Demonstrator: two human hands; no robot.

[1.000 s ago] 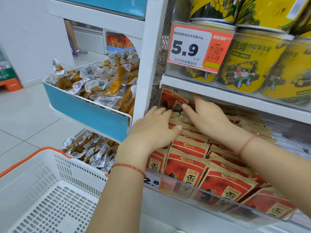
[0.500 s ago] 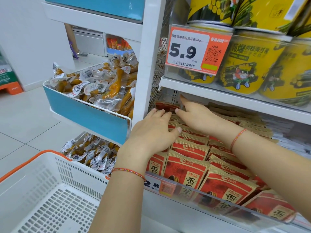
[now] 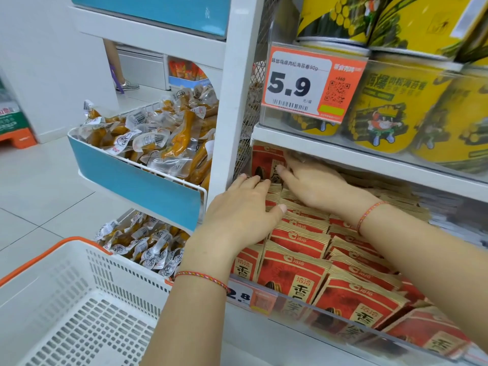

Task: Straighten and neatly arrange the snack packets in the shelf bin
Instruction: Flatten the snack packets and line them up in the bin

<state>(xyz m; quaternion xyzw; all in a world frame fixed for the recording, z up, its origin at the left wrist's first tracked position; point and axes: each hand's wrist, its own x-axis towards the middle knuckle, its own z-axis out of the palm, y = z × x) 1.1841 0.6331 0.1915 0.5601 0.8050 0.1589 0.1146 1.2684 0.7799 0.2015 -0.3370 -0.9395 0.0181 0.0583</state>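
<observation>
Red and tan snack packets (image 3: 298,241) stand in overlapping rows inside the shelf bin, behind its clear front wall (image 3: 340,323). My left hand (image 3: 245,210) lies flat, palm down, on the left rows with its fingers straight. My right hand (image 3: 317,183) reaches deeper under the shelf above. It pinches one red packet (image 3: 265,162) that stands upright at the bin's back left corner. The thumb is on the packet's front and the fingertips are blurred at its upper right edge.
A white basket with an orange rim (image 3: 66,247) sits at lower left. A blue-fronted bin (image 3: 126,173) of yellow vacuum-packed snacks juts out left of the white post (image 3: 232,107). Yellow tubs (image 3: 396,107) and a 5.9 price tag (image 3: 311,83) fill the shelf above.
The back packet, lowered half a second ago, stands upright again under my right hand, which has reached further back and left. My left hand has stayed on the left rows.
</observation>
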